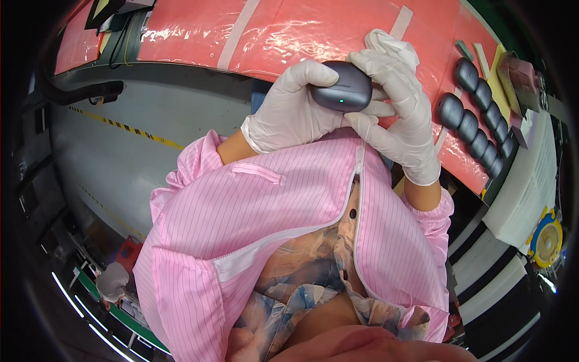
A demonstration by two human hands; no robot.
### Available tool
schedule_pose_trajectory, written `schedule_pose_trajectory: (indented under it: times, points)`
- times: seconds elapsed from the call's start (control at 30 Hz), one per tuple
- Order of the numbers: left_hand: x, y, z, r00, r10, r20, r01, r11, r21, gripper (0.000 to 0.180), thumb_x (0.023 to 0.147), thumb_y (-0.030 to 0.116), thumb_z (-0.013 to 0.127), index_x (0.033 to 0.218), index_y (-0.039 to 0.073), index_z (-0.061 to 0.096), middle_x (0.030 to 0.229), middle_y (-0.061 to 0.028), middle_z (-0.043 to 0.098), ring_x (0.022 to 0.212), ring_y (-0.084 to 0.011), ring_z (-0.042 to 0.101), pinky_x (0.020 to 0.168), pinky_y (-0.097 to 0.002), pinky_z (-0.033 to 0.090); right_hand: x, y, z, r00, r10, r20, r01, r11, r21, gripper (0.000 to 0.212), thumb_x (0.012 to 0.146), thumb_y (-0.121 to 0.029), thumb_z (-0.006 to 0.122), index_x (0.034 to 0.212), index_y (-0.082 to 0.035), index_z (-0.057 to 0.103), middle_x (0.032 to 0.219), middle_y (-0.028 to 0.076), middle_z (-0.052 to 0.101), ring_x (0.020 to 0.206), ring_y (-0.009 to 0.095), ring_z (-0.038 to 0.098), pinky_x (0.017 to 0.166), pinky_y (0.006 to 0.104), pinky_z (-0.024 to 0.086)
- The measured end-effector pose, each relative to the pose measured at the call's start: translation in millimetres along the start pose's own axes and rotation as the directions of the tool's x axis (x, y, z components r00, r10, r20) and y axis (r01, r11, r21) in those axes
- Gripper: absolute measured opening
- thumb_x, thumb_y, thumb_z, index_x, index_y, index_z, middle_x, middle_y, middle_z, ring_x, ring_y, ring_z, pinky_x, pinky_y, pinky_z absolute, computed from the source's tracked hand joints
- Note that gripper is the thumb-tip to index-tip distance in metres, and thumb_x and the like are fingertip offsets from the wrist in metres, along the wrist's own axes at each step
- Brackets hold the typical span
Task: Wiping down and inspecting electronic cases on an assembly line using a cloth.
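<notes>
A dark grey, rounded earbud charging case (341, 90) with a small green light on its front is held up before my chest, its lid down. My left hand (295, 108), in a white glove, grips it from the left with the thumb on top and the fingers beneath. My right hand (398, 114), gloved too, closes on the case's right side, fingertips at its upper corner and thumb near its lower edge. A crumpled white cloth or glove (392, 45) lies just beyond my right fingers. Two rows of similar cases (468, 125) stand to the right.
The workbench (187, 30) has a shiny red mat with pale tape strips. At its right end are a yellow sheet (498, 78) and a pinkish box (522, 75). White foam trays (525, 187) and a yellow-blue fan (546, 238) stand farther right. A dark curved bar (90, 93) is at left.
</notes>
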State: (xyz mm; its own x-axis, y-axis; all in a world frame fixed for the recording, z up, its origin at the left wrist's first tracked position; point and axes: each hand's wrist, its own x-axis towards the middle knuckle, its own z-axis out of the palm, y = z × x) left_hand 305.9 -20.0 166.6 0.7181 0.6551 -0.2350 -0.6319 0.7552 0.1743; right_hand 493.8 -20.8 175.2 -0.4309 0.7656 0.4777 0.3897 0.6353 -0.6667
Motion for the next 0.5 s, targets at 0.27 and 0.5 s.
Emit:
schedule_pose_trajectory:
  times: [0.27, 0.5]
  points:
    - [1, 3, -7, 1.0, -0.008, 0.006, 0.007, 0.993, 0.118, 0.057, 0.089, 0.029, 0.044, 0.129, -0.012, 0.044, 0.123, -0.0317, 0.055, 0.111, -0.0461, 0.057, 0.1, -0.0492, 0.044, -11, -8, 14, 0.987, 0.143, -0.074, -0.138, 0.988, 0.066, 0.069, 0.06, -0.006, 0.081, 0.124, -0.003, 0.056, 0.112, 0.014, 0.063, 0.107, 0.032, 0.06, 0.096, 0.04, 0.044]
    - [9, 10, -17, 0.993, -0.049, 0.103, 0.051, 0.998, -0.021, 0.073, 0.098, 0.052, 0.03, 0.136, -0.01, 0.038, 0.126, -0.0314, 0.052, 0.11, -0.044, 0.058, 0.09, -0.0473, 0.052, -9, -12, 19, 0.893, 0.291, -0.344, -0.172, 0.926, 0.336, 0.066, 0.071, 0.002, 0.074, 0.133, -0.004, 0.051, 0.124, 0.013, 0.059, 0.114, 0.029, 0.058, 0.097, 0.0367, 0.046]
